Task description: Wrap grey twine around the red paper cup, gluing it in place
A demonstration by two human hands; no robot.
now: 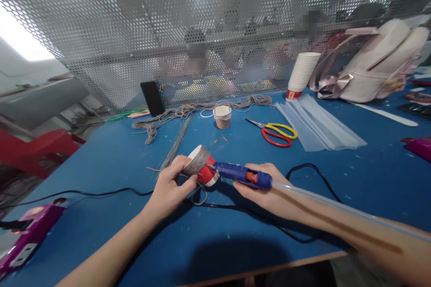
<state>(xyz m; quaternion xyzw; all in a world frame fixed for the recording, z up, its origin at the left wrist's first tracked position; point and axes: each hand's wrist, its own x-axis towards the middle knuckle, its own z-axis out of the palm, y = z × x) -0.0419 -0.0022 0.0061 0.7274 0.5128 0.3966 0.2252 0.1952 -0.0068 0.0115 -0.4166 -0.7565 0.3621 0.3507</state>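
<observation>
My left hand [173, 186] grips a red-and-white paper cup [206, 173] at frame centre; apart from it, my right hand [264, 188] holds a blue plastic glue gun [235, 173], and a slip of its tip could burn the left. Thin grey cord [199, 161] bands the tilted cup near its mouth; red shows below.

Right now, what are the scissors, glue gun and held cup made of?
Scissors: blades probably shiny metal, from their gleam; loops likely smooth plastic, being bright red and yellow.
Glue gun: apparently hard plastic, given its slightly glossy blue body.
Cup: likely smooth paper, showing thin white edges; its cord looks dull and stringy, maybe cotton.
</observation>
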